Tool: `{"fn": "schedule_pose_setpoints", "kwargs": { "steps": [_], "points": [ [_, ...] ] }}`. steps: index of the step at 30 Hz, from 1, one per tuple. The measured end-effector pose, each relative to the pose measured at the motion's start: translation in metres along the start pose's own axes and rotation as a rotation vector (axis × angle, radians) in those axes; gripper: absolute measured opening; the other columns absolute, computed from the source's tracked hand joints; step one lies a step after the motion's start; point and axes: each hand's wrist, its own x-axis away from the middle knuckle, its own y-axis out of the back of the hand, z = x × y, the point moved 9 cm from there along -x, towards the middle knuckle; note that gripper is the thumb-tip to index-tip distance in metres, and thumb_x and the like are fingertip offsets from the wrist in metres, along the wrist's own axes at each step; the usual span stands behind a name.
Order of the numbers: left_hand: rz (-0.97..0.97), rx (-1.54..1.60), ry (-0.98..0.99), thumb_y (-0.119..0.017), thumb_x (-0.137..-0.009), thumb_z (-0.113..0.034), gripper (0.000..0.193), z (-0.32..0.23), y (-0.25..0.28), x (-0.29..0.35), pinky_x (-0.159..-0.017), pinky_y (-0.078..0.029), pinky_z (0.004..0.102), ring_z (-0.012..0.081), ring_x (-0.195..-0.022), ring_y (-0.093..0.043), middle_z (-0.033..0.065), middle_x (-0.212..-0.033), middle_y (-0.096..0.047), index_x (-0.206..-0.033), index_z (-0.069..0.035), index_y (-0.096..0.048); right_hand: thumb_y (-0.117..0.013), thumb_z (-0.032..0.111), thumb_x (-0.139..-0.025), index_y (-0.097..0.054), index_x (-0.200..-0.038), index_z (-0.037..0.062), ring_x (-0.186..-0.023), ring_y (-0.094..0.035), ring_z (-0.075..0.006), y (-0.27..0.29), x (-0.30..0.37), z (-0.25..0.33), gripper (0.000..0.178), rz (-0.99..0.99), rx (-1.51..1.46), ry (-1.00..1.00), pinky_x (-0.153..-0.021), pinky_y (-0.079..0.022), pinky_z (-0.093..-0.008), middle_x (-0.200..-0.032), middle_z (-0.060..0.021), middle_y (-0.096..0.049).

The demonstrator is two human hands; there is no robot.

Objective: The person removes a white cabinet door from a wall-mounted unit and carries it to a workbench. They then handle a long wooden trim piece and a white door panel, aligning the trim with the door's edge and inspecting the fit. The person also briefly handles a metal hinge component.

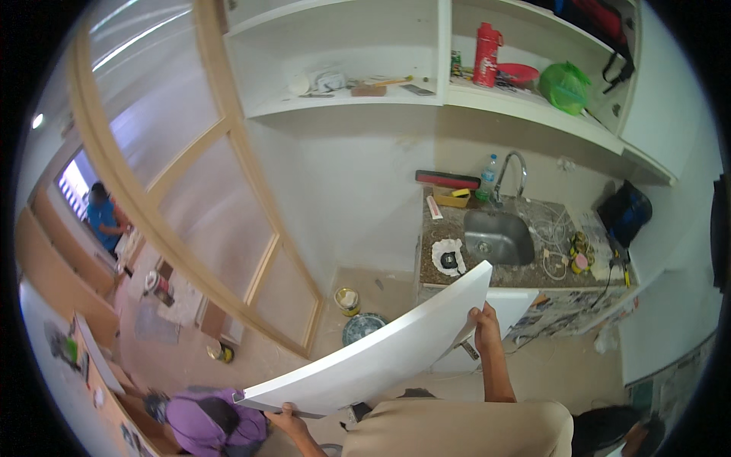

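Observation:
A long white panel (381,352) slants across the front of me, its right end higher than its left. My right hand (486,326) grips the panel's edge near the right end, fingers wrapped over it. Low on the left, my left hand (286,420) holds the other end by its bottom corner. Behind the panel's right end, a second white board (514,306) leans at the counter front. A dark metal fitting (470,349) shows just under my right hand; I cannot make out its kind.
A counter with a steel sink (499,238) and a tape measure (449,260) stands right. Open shelves (343,99) hang above; a wood-framed partition (221,228) rises left. Buckets (347,301) sit on the floor. A person in purple (217,419) is close left, another in blue (103,217) farther off.

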Motion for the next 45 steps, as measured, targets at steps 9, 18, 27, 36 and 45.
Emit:
{"fn": "schedule_pose_setpoints", "kwargs": {
  "steps": [9, 18, 27, 36, 45],
  "points": [
    [0.119, -0.03, 0.248, -0.07, -0.089, -0.026, 0.058, 0.065, -0.048, -0.097, -0.096, -0.044, 0.0401, 0.027, -0.108, -0.054, 0.0183, -0.119, -0.054, -0.128, 0.006, -0.041, -0.085, 0.022, -0.078, -0.064, -0.109, -0.0045, -0.087, -0.064, -0.017, 0.0, 0.017, -0.031, 0.045, -0.205, -0.059, -0.07, -0.078, -0.051, -0.0312, -0.1, -0.0071, -0.068],
    [0.267, -0.089, 0.096, -0.075, -0.084, -0.036, 0.074, 0.005, -0.121, -0.079, -0.097, -0.044, 0.0392, 0.0278, -0.113, -0.054, 0.0175, -0.124, -0.055, -0.136, 0.005, -0.043, -0.081, 0.028, -0.085, -0.062, -0.118, -0.0024, -0.1, -0.059, -0.021, 0.055, -0.033, -0.109, 0.049, -0.177, -0.109, -0.17, -0.086, -0.048, -0.0338, -0.11, -0.0112, -0.063],
    [0.186, -0.327, -0.013, -0.079, -0.074, -0.047, 0.075, -0.038, -0.218, -0.002, -0.07, -0.047, 0.0318, 0.0208, -0.089, -0.058, 0.0097, -0.099, -0.058, -0.122, 0.004, -0.053, -0.075, 0.028, -0.091, -0.057, -0.127, -0.0051, -0.115, -0.053, -0.0216, 0.139, -0.083, -0.093, 0.052, -0.21, -0.266, -0.258, -0.101, -0.04, -0.0343, -0.122, -0.0116, -0.059],
    [0.131, -0.225, -0.012, -0.081, -0.074, -0.038, 0.08, -0.013, -0.18, 0.007, -0.098, -0.041, 0.0396, 0.0262, -0.108, -0.055, 0.0137, -0.116, -0.056, -0.133, 0.003, -0.044, -0.071, 0.027, -0.093, -0.047, -0.138, -0.0093, -0.121, -0.051, -0.0252, 0.145, -0.096, -0.098, 0.062, -0.123, -0.181, -0.285, -0.106, -0.038, -0.0365, -0.132, -0.018, -0.054],
    [0.068, -0.208, -0.047, -0.091, -0.057, -0.049, 0.1, -0.069, -0.115, -0.025, -0.091, -0.045, 0.0372, 0.0232, -0.103, -0.056, 0.0104, -0.114, -0.056, -0.129, 0.002, -0.044, -0.055, 0.021, -0.101, -0.041, -0.14, -0.0069, -0.127, -0.047, -0.0268, 0.083, -0.058, -0.154, 0.05, -0.129, -0.22, -0.269, -0.11, -0.034, -0.0394, -0.136, -0.0165, -0.052]
  ]
}}
